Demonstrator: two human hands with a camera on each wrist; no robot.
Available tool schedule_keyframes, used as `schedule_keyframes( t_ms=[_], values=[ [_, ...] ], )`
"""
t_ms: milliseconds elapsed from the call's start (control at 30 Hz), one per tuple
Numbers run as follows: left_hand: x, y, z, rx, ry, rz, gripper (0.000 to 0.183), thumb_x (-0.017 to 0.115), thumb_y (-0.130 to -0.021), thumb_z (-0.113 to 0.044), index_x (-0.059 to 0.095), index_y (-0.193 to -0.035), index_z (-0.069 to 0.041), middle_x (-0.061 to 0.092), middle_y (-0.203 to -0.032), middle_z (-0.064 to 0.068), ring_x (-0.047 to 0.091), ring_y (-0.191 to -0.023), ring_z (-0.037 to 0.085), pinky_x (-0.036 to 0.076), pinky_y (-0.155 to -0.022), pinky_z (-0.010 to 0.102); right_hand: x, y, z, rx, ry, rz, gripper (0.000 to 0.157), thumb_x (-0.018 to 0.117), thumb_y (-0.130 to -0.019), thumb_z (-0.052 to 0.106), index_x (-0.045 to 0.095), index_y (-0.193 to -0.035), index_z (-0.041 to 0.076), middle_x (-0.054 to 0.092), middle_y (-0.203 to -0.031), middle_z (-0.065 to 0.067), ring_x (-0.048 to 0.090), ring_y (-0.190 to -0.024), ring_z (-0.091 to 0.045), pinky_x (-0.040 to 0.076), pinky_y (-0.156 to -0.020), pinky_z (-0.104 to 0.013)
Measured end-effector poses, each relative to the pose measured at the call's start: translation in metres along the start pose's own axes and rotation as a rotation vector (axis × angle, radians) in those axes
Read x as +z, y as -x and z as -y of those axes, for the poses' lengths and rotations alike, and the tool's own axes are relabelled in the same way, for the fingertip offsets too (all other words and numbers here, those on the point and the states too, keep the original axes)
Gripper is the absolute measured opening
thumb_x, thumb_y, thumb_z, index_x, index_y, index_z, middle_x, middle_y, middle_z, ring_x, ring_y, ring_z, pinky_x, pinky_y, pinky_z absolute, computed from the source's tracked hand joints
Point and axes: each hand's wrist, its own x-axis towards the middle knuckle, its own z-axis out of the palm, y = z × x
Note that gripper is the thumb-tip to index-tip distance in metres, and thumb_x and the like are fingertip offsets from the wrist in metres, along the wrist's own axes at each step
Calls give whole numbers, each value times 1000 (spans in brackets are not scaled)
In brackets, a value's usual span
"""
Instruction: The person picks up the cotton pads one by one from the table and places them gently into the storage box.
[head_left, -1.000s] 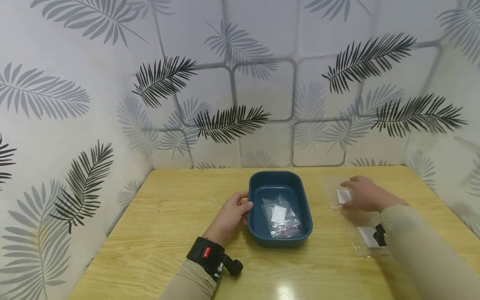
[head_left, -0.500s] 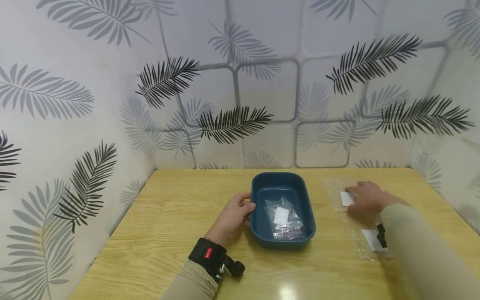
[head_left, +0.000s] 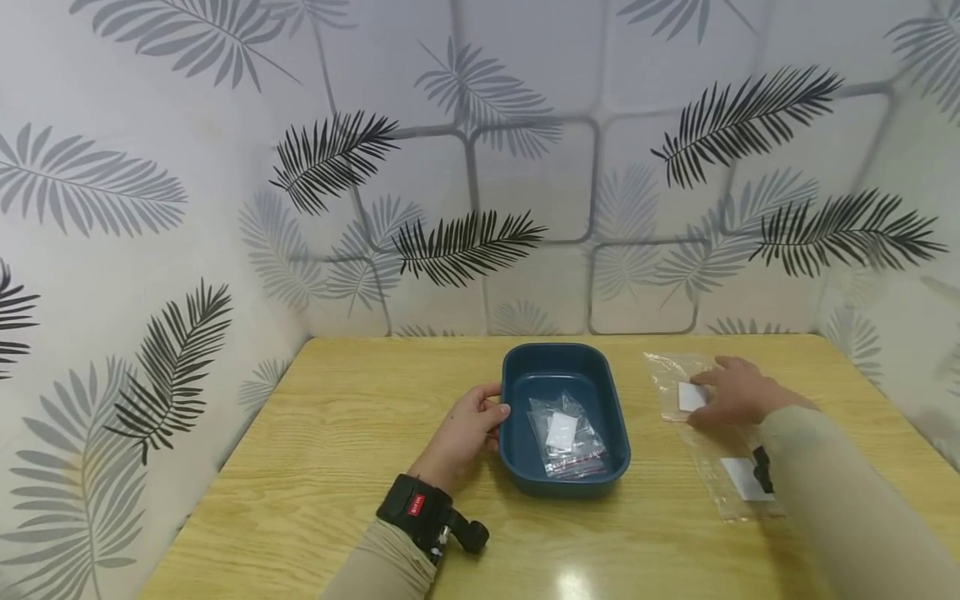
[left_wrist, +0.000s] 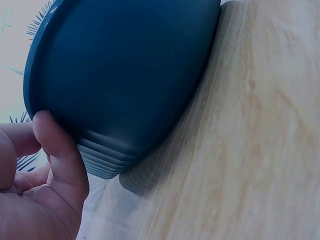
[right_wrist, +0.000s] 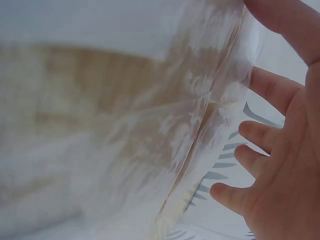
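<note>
My left hand (head_left: pixel 468 425) grips the left rim of a dark blue plastic tub (head_left: pixel 512 454), thumb on the outer wall in the left wrist view. Inside the tub lie clear zip bags (head_left: pixel 561 433) with a white label. On the right, my right hand (head_left: pixel 731 392) is at another clear zip bag (head_left: pixel 663 375) with a white label. In the right wrist view, the near plastic (right_wrist: pixel 165 125) rises to the thumb and index finger, which seem to pinch its edge; the other fingers are apart from it. The thumb tip is cut off there.
Another clear bag (head_left: pixel 723 496) with a white label lies nearer, partly under my right wrist. The wooden table (head_left: pixel 360 400) meets a leaf-patterned wall (head_left: pixel 525 283) at the back and on both sides.
The right hand has shifted slightly over the upper bag, and that bag's left corner now shows more glare. The left hand keeps its grip on the tub.
</note>
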Motion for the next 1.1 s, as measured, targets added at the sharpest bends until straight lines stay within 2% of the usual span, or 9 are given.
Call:
schedule_keyframes(
  t_ms=[200,333,600,867,1100],
  values=[
    [-1,0,0,7,3,6,43,54,-106,-14,46,-148,-5,60,-112,22,64,-80,24,54,-63,28,1,0,4,-61,41,-54,74,81,-75,52,67,-128,1,34,-146,-43,27,-132,-64,31,-99,-77],
    [-1,0,0,3,8,6,43,54,-106,-15,47,-148,-6,60,-111,21,64,-80,24,54,-63,29,2,0,6,-72,43,-72,71,81,-75,54,70,-123,2,37,-144,-42,32,-129,-63,33,-98,-76],
    [1,0,0,-6,5,-4,44,55,-106,-16,47,-148,-6,61,-111,20,64,-80,23,54,-63,28,6,-7,3,-105,38,-109,70,81,-76,54,70,-114,-4,54,-124,-34,48,-115,-54,41,-96,-68],
    [1,0,1,-7,12,-1,44,55,-106,-15,46,-148,-6,61,-110,20,63,-80,23,53,-63,29,4,-7,4,-25,-17,-93,79,83,-72,55,65,-117,-7,49,-126,-32,48,-111,-49,43,-93,-66],
    [1,1,-1,-6,7,-7,44,55,-106,-15,47,-148,-5,61,-110,21,64,-80,24,53,-63,29,-2,-7,17,-57,-18,-180,73,83,-75,50,65,-118,-7,48,-129,-33,47,-115,-50,42,-95,-66]
  ],
)
